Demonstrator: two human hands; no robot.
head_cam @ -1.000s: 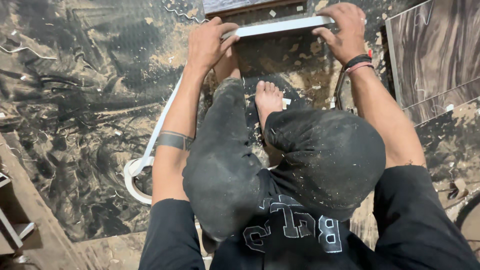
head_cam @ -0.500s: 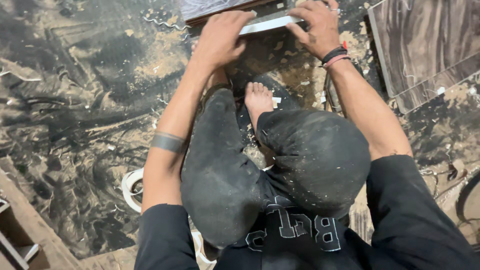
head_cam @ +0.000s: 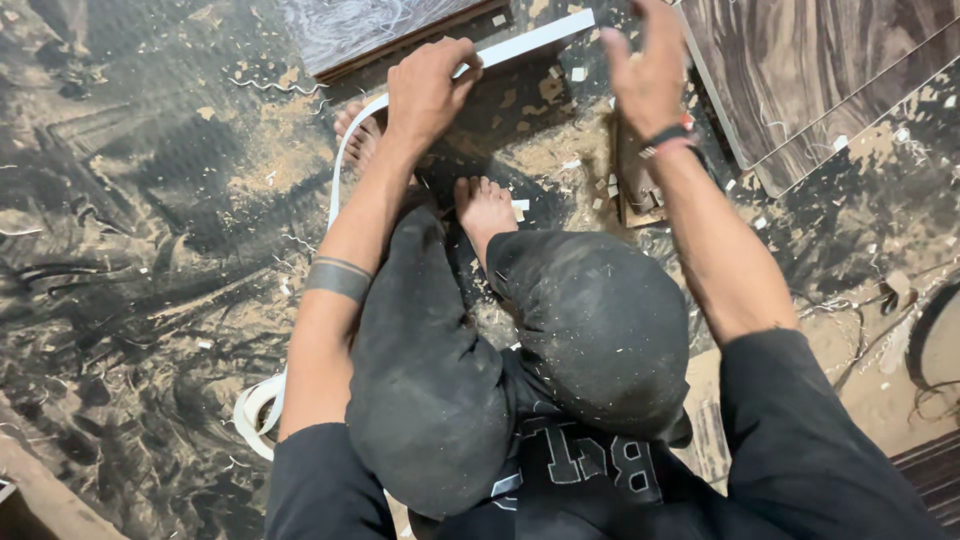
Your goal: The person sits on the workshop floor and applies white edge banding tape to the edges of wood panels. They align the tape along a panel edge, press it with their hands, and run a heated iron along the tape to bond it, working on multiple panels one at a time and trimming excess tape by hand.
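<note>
I squat on a dusty floor, knees and bare feet below me. My left hand (head_cam: 428, 88) grips the edge of a dark wood-grain panel (head_cam: 480, 90) whose top edge carries white edge banding (head_cam: 535, 38). A white banding strip (head_cam: 340, 165) runs from that hand down past my left arm to a coil (head_cam: 255, 410) on the floor. My right hand (head_cam: 648, 70) hovers above the panel's right end with its fingers spread, holding nothing.
Another wood-grain board (head_cam: 380, 30) lies at the top. Two larger laminate boards (head_cam: 830, 70) lie at the upper right. Sawdust and white trimmings cover the floor. A small wooden block (head_cam: 635, 185) sits by my right wrist. A dark round object (head_cam: 935, 335) shows at the right edge.
My right hand has come off the banded edge and lifted, fingers now spread. The left hand still grips the panel. The view has shifted, bringing the panel lower in frame.
</note>
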